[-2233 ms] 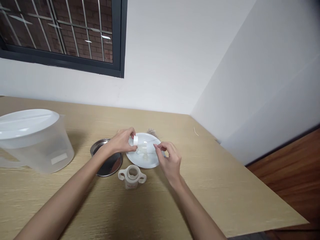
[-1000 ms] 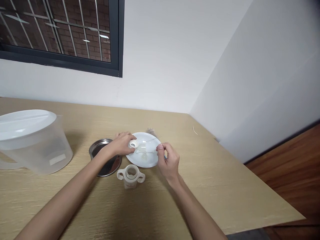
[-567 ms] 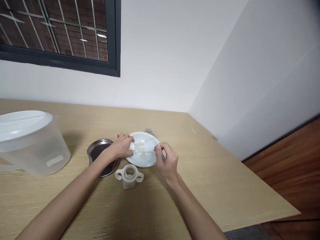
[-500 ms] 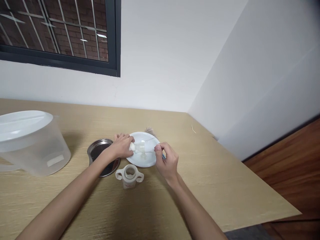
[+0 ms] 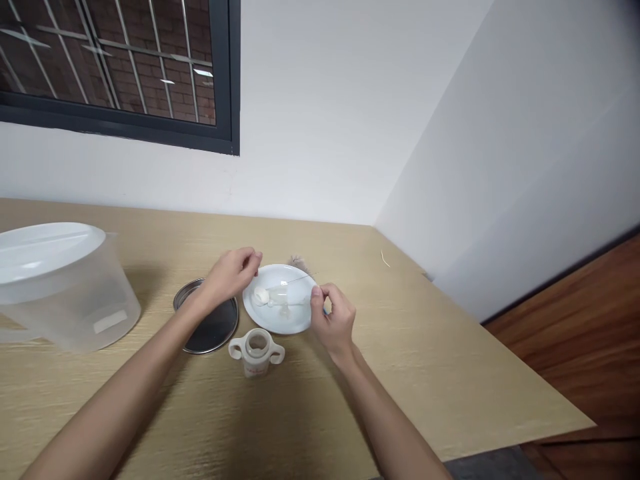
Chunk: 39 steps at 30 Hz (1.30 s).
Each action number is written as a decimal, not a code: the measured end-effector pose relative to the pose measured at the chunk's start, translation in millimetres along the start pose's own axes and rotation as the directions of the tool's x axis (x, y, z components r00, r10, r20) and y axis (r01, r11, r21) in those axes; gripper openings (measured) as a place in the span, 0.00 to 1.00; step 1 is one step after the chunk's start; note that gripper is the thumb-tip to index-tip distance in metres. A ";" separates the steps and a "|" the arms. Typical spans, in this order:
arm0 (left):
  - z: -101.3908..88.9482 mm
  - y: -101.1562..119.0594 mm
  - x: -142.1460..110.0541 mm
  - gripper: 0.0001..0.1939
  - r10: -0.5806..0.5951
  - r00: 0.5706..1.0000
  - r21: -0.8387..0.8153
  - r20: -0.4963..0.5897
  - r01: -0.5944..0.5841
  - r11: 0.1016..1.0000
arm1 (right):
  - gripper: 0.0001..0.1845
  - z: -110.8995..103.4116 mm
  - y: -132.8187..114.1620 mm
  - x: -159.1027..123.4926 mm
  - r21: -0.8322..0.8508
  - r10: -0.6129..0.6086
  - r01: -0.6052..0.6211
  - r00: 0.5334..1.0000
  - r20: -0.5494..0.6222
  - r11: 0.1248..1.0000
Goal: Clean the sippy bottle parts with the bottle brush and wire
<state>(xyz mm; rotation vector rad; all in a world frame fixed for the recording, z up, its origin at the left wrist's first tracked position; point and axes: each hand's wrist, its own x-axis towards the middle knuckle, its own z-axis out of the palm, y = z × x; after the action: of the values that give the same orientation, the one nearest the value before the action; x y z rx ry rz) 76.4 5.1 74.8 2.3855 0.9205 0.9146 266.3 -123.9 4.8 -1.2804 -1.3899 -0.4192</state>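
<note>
Nearest: both bare forearms reach in from the bottom edge of my view. Pale two-handled cup [image 5: 257, 357] stands upright on the bench [image 5: 425, 380], mouth open, between the forearms. Round dark metal tray [image 5: 213, 330] just beside it, partly under the left forearm. Big lidded pitcher [image 5: 70, 293] off to the left, well apart.

White oval plate [image 5: 297, 320] just past the cup. On it: white ring piece [image 5: 261, 295] near the left rim, clear piece [image 5: 280, 293] toward the middle; can't make out its exact shape.

Step in hand, my read: sorting small parts on the plate, the ring set down and the left side done with it. Next move calls for a fine, light pinch on the right; the clear piece looks slippery.

Left hand [image 5: 234, 273] hangs above the gap between tray and plate, wrist bent, fingers loosely curled, partly apart, nothing seen in them. Right hand [image 5: 333, 320] is at the plate's right rim, thumb and forefinger brought close; can't tell if they have hold of anything. Bit of blue shows under it, unclear.

Farther: grey bristly brush [image 5: 299, 263] behind the plate, then wall and barred window [image 5: 115, 60].
</note>
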 end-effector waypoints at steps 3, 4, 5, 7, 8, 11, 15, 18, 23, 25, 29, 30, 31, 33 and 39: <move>-23.0 13.6 -6.2 0.26 -0.007 0.991 -0.033 -0.134 0.003 0.999 | 0.15 0.2 11.0 1.1 -0.025 0.081 -0.082 0.996 -0.021 0.996; -31.8 18.1 -9.6 0.26 -0.007 0.982 -0.044 -0.187 -0.001 0.999 | 0.17 0.0 15.2 1.8 -0.029 0.116 -0.117 0.993 -0.033 0.993; -40.8 22.4 -13.5 0.26 -0.002 0.973 -0.047 -0.232 -0.009 0.999 | 0.19 -0.5 19.4 2.8 -0.030 0.143 -0.144 0.989 -0.048 0.989; -57.3 29.9 -21.8 0.26 0.021 0.943 -0.051 -0.333 -0.041 0.998 | 0.20 -1.5 27.3 5.0 -0.026 0.177 -0.179 0.981 -0.081 0.983; -63.9 33.0 -25.8 0.25 0.026 0.930 -0.064 -0.366 -0.053 0.997 | 0.20 -2.1 30.7 6.3 -0.022 0.190 -0.193 0.977 -0.099 0.981; -73.3 37.2 -35.7 0.21 0.000 0.916 -0.137 -0.402 -0.060 0.989 | 0.17 -3.0 39.3 9.8 -0.008 0.235 -0.240 0.958 -0.161 0.971; -61.5 26.3 -45.3 0.14 -0.049 0.930 -0.287 -0.363 -0.061 0.956 | 0.13 -2.4 51.4 11.8 0.018 0.287 -0.291 0.928 -0.239 0.957; -43.0 6.2 -53.8 0.18 -0.089 0.920 -0.288 -0.381 -0.026 0.957 | 0.16 -2.2 61.5 11.1 0.028 0.307 -0.309 0.922 -0.235 0.951; -19.4 -25.0 -70.2 0.24 -0.112 0.856 -0.128 -0.505 0.054 0.990 | 0.22 -3.1 69.6 9.3 0.025 0.340 -0.342 0.920 -0.193 0.939; -15.9 -30.5 -75.7 0.24 -0.108 0.846 -0.079 -0.522 0.077 0.994 | 0.23 -3.4 69.7 9.1 0.013 0.358 -0.362 0.913 -0.195 0.932; -10.5 -33.9 -82.9 0.25 -0.039 0.881 0.031 -0.472 0.060 0.998 | 0.24 -3.5 72.0 8.1 -0.039 0.363 -0.378 0.910 -0.200 0.925; -8.1 -34.4 -84.1 0.25 0.004 0.896 0.069 -0.443 0.030 0.997 | 0.25 -3.3 73.7 7.4 -0.054 0.360 -0.377 0.912 -0.197 0.925; -5.6 -34.9 -85.1 0.25 0.054 0.909 0.110 -0.414 -0.009 0.994 | 0.25 -3.1 75.8 6.5 -0.069 0.357 -0.376 0.914 -0.192 0.924; -2.0 -36.0 -87.4 0.24 0.146 0.920 0.184 -0.365 -0.083 0.979 | 0.26 -2.8 80.6 4.2 -0.097 0.356 -0.375 0.918 -0.175 0.922; -52.0 -42.0 -105.1 0.16 0.314 0.653 0.395 -0.689 -0.024 0.918 | 0.25 -6.1 92.5 -1.2 -0.133 0.386 -0.408 0.908 -0.160 0.903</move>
<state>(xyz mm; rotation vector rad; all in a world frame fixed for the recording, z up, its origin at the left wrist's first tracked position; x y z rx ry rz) -37.5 -32.7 41.8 2.4065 1.2307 2.0677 347.3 -97.8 -32.2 -1.6019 -0.9649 -0.3312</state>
